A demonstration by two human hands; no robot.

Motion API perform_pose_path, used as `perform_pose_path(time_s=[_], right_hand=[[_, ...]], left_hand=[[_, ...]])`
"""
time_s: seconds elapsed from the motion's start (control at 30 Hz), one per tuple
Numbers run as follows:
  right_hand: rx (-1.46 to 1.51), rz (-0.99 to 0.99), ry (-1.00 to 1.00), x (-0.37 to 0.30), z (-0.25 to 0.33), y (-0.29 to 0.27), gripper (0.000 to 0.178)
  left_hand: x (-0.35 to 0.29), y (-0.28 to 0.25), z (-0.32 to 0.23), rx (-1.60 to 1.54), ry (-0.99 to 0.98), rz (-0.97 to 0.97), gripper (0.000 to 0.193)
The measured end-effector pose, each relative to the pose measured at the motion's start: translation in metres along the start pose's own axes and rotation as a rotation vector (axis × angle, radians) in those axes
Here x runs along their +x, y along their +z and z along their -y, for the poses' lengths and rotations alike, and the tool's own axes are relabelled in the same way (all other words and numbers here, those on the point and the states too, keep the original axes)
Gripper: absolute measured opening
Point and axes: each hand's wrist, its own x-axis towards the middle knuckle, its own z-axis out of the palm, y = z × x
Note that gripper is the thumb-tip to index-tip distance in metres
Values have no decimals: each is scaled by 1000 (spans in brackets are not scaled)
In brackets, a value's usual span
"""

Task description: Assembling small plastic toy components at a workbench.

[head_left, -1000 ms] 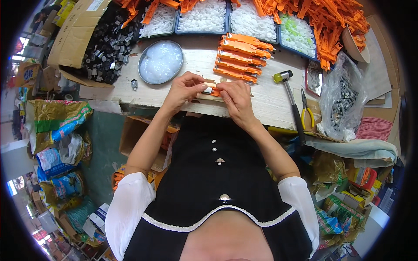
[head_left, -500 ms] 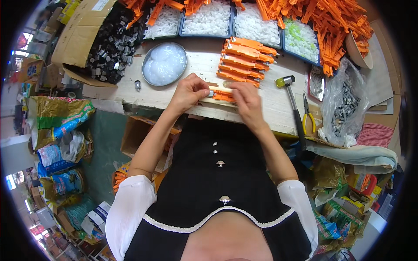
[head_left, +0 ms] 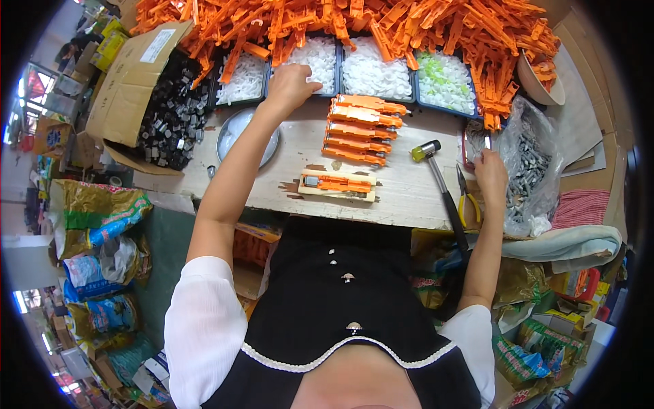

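Note:
My left hand [head_left: 291,86] is over a dark tray of small white plastic pieces [head_left: 319,61], fingers bent down, thumb apart from them; no held piece shows. At the right, my right hand [head_left: 490,176] has its fingers drawn together at a small red-rimmed tray [head_left: 470,140], beside a clear bag of metal parts [head_left: 531,163]. Whatever those fingers hold is hidden. Before me on the bench, a cream block [head_left: 368,196] carries an orange plastic housing [head_left: 344,184] with a grey piece at its left end. Neither hand touches it. Beyond it lies a row of several orange assemblies [head_left: 361,129].
A hammer [head_left: 439,184] and yellow-handled pliers [head_left: 469,201] lie right of the block. A round metal dish [head_left: 264,151] sits under my left forearm. Left stands a carton [head_left: 129,88] of black parts. Orange housings [head_left: 306,20] are heaped behind the trays, one holding green and white pieces [head_left: 446,82].
Both hands have left the block and orange housing. My left hand has moved up to the white pieces, my right hand out to the small tray at the right. The view has shifted somewhat.

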Motion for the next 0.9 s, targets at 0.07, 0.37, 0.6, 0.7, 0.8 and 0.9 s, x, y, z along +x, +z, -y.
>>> perform_pose_path(time_s=[0.07,0.37,0.6,0.7,0.8,0.9], right_hand=[[-66,0,5,6,4,5,17],[-16,-34,55,18,4,10,12],[121,-155,15,11,-11,17,17],[142,-125,1,10,-13,15,16],[264,-177,-27,8,-16,15,11],[332,-187,-60,1,-18,12,8]], left_hand=[[13,11,3,42,30,-8,32],[38,31,27,-315,-47,-50,25],[28,10,12,-804,-243,-42,12],[20,8,12,-974,-201,-57,11],[6,-2,2,-1102,-183,-73,10],[-20,-8,-12,-1376,-173,-90,11]])
